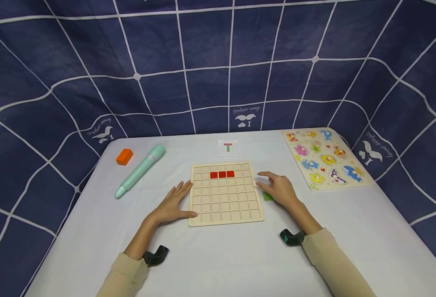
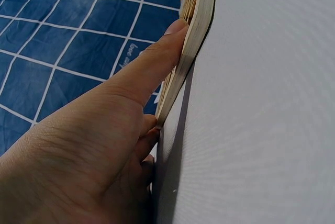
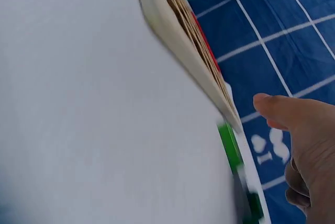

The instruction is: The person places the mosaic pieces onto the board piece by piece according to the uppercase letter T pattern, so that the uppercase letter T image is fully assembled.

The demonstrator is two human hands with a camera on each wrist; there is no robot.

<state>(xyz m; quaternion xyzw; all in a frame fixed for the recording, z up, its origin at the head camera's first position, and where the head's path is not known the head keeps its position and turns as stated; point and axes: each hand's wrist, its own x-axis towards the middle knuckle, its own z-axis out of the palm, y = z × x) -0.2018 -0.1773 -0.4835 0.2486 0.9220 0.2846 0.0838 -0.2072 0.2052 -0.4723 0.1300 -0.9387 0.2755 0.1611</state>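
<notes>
A pale wooden grid board [image 1: 225, 202] lies on the white table, with a row of red square tiles [image 1: 222, 174] in its upper cells. My left hand [image 1: 171, 208] rests at the board's left edge, fingers extended, its thumb [image 2: 175, 38] touching the rim near the front corner. Off the right edge, my right hand [image 1: 280, 190] hovers with thumb and index finger apart and nothing between them. Partly hidden beneath it is a green square tile [image 1: 268, 196]. In the right wrist view green pieces [image 3: 230, 145] lie beside the board; some are blurred.
Behind the board lies a small printed card [image 1: 234, 152] with a red and green T pattern. An orange block [image 1: 124, 156] and a mint-green stick-like object [image 1: 140, 171] are at left. A sea-animal puzzle board [image 1: 327, 159] lies at right. Dark blue checked cloth [image 1: 203, 49] surrounds the table.
</notes>
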